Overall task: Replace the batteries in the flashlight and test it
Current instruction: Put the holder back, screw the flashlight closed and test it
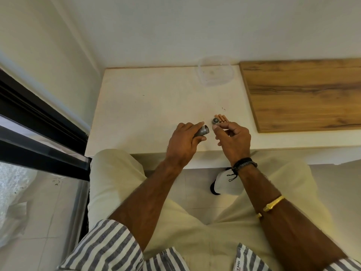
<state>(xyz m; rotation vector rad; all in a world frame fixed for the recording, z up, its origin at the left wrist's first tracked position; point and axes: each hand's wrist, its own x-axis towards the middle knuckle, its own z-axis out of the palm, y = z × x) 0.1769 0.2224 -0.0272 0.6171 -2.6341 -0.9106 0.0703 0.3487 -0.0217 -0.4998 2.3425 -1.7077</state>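
Currently the left hand (182,141) grips the flashlight body (202,132) near the worktop's (146,106) front edge. The right hand (233,139) hovers beside it, fingers loosely curled, holding nothing. The cap (215,120) and batteries (221,118) lie just beyond, with open surface to the left.

This looks like a room in a home: plain white walls (175,26) meet in a corner above a low white surface (146,106) carrying a wood-grain board (302,94) and a clear plastic container (214,72). Pale floor tiles (195,201) and a black-framed sliding glass door (39,130) lie alongside.
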